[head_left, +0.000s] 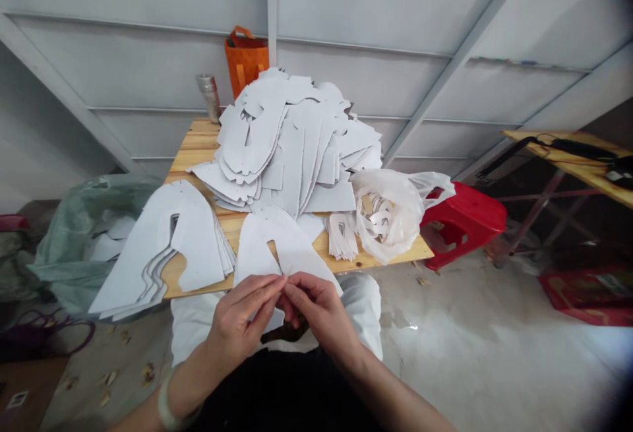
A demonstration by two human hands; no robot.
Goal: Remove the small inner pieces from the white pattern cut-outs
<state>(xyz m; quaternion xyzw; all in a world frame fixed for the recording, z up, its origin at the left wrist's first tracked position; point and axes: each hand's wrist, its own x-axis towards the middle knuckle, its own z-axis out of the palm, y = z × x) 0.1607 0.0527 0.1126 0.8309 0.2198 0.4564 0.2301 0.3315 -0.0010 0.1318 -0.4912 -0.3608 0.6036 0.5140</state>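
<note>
My left hand (pixel 247 313) and my right hand (pixel 316 307) meet at the table's front edge, fingertips pinched together. Something small and pale shows at the fingertips, too small to name. Just beyond them lies a white arch-shaped card piece (pixel 257 234) with a narrow slit; its near end is partly behind my hands. To the left rests a stack of similar white card pieces (pixel 198 234), overhanging the front edge. A large heap of white cut-outs (pixel 306 135) covers the back of the table. Right of the single piece stands a small bundle of pale strips (pixel 341 234).
On the wooden table (pixel 230 224), a clear plastic bag (pixel 410 208) holds small card bits. A metal flask (pixel 210 99) and an orange bag (pixel 247 59) stand behind. Left is a green sack (pixel 74 234); right, a red stool (pixel 465 221). Scraps litter the floor.
</note>
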